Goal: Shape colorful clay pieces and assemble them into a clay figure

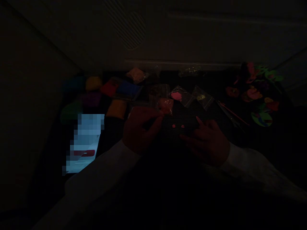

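The scene is very dark. My left hand (141, 131) is closed, thumb and index finger pinched together beside a small clear bag of orange-brown clay (166, 106). Whatever the pinch holds, if anything, I cannot make out. My right hand (208, 143) hovers over the dark ribbed mat (177, 118), index finger and thumb stretched apart, the other fingers partly curled in shadow. Its index fingertip looks pinkish. Two small pink pieces of clay (174, 126) lie on the mat between my hands, nearer the right one.
A lit screen (87, 137) stands left of my left forearm. Packs of coloured clay, such as a yellow pack (117, 108) and a blue pack (128, 90), spread behind it. A bag with pink clay (177, 95) lies farther back. Scissors (230, 116) and colourful clay figures (261, 118) sit at right.
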### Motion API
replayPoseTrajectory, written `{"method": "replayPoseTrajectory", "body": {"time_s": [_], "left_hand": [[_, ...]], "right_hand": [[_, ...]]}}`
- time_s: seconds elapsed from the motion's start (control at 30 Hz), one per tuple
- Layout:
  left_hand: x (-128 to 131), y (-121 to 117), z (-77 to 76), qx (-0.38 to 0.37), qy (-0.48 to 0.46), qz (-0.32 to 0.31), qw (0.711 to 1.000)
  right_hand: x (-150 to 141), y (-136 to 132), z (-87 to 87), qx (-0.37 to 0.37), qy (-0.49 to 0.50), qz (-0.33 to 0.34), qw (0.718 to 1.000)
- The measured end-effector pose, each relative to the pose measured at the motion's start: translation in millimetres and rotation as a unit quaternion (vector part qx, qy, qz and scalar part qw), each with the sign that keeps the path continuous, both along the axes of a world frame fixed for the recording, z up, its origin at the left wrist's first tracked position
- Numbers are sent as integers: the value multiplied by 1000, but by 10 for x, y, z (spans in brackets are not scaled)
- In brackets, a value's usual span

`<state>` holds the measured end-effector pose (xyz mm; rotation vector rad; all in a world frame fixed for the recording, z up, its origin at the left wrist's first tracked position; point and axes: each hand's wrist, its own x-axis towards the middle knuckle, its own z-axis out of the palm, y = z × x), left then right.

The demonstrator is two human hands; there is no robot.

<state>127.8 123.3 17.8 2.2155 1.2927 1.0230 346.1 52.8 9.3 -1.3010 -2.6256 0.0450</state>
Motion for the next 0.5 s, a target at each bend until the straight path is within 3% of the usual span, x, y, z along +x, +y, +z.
{"method": "replayPoseTrajectory", "body": {"time_s": [0.5], "left_hand": [[3, 4, 3, -4, 9, 0, 1000]], "right_hand": [[-39, -17, 2, 14, -33, 1, 999]]}}
